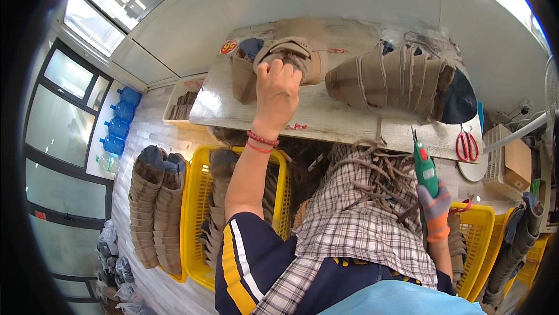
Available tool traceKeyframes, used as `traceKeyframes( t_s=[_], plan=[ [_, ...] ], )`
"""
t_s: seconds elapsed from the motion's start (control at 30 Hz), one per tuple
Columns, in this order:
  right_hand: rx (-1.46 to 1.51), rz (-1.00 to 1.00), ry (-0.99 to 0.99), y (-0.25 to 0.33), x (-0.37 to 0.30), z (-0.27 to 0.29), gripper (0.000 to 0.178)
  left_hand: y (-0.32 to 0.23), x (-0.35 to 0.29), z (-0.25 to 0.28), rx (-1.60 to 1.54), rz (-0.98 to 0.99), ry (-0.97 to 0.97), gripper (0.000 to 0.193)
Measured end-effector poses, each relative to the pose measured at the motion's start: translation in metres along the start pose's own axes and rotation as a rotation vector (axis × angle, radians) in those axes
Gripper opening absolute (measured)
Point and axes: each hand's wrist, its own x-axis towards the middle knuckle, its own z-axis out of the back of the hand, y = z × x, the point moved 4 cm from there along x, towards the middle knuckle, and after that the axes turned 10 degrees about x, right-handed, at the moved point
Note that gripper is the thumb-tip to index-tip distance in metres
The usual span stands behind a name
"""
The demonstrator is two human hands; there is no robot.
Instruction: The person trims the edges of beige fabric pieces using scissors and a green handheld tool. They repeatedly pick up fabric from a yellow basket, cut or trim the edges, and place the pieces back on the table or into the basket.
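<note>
At the far edge of my reach, my left hand (277, 95) is closed on a brown suede shoe upper (289, 47) with fuzzy lining, above the table (326, 114). More brown pieces lie beside and under it, one (243, 76) showing a blue inside. In a grey and orange glove, my right hand (435, 213) grips a green handheld electric cutter (426, 172) with a red button, its pointed tip up near the table's front edge. To the right on the table lies a nested row of brown uppers (387, 79). Trimmed brown strips (378, 172) cover my checked apron.
Red-handled scissors (467, 145) lie at the table's right edge. Yellow baskets (187, 216) with stacked brown pieces stand left of me, another yellow basket (478, 245) at my right. Blue water jugs (121, 112) line the left wall. A cardboard box (517, 163) sits at right.
</note>
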Motion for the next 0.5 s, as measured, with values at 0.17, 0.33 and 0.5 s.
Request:
traceKeyframes(
  t_s=[0.17, 0.33, 0.5],
  plan=[
    [0.003, 0.05, -0.047, -0.011, -0.026, 0.012, 0.032, 0.0, 0.003, 0.008, 0.088, 0.134, 0.061, 0.006],
    [0.093, 0.003, -0.021, -0.017, -0.019, 0.011, 0.03, -0.013, -0.059, -0.028, -0.038, 0.167, 0.271, 0.003],
    [0.075, -0.041, 0.031, -0.016, -0.015, 0.002, 0.034, -0.015, -0.114, -0.08, -0.158, 0.414, 0.182, 0.035]
  ],
)
